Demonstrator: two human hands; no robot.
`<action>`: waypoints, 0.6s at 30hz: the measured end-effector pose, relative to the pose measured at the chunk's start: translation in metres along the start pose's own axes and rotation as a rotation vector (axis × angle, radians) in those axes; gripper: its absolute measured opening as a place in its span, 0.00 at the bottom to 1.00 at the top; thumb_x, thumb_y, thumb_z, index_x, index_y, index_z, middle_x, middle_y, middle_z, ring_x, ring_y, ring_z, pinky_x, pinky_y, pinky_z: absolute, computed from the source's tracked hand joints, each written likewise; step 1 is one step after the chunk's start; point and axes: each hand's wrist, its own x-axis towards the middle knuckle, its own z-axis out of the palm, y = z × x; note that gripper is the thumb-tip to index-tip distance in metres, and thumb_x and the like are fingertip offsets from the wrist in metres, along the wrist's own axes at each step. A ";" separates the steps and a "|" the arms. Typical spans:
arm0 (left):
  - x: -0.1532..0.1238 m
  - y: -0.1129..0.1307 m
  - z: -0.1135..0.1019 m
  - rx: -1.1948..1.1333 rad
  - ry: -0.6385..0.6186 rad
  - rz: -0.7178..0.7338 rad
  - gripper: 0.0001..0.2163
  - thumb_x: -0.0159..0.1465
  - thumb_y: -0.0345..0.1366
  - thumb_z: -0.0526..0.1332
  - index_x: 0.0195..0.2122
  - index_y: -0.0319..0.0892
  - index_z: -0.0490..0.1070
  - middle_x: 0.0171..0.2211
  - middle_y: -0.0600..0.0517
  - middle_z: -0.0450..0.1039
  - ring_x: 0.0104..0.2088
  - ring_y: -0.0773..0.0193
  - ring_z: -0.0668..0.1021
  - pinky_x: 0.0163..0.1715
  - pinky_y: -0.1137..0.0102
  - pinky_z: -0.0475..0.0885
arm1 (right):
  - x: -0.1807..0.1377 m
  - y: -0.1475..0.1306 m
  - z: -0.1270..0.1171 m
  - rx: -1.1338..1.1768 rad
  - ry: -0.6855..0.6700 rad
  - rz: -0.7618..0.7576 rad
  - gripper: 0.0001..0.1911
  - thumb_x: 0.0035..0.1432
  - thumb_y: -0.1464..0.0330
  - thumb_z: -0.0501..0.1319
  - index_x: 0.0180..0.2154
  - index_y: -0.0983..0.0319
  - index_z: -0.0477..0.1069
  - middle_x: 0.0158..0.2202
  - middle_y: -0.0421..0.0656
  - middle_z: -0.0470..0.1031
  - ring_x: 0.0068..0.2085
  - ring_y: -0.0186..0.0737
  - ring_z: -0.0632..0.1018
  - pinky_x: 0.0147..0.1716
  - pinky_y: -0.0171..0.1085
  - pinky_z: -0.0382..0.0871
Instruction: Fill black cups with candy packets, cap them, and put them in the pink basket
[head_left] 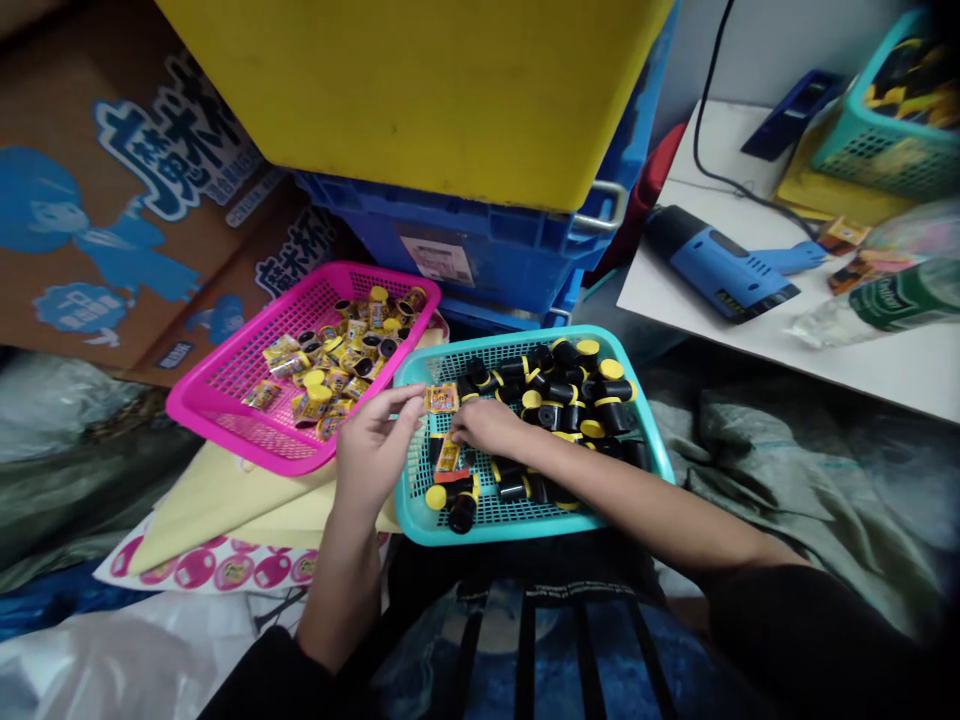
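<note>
Left hand (379, 440): pinching orange label (441, 399)
Right hand (489, 428): toward turquoise basket's (510, 531) left edge, grip unclear
Risk: loose pinch, dropped label

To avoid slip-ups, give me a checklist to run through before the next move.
1. Left grip on the label: ok, pinched at the fingertips.
2. Right grip closed on something: cannot tell, fingertips partly hidden.
3. Black pots inside the teal basket: ok.
4. Black pots all upright: not ok, many lie sideways.
5. Wrapped pots inside the pink basket: ok.
6. Heat gun outside both baskets: ok, on the table.
</note>
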 end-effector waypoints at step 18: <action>-0.008 0.017 0.036 -0.223 -0.222 -0.148 0.23 0.51 0.34 0.68 0.49 0.43 0.69 0.20 0.58 0.72 0.22 0.68 0.77 0.27 0.72 0.75 | -0.086 0.016 -0.041 0.804 0.698 -0.130 0.14 0.62 0.62 0.52 0.41 0.62 0.73 0.41 0.46 0.74 0.45 0.42 0.72 0.47 0.45 0.64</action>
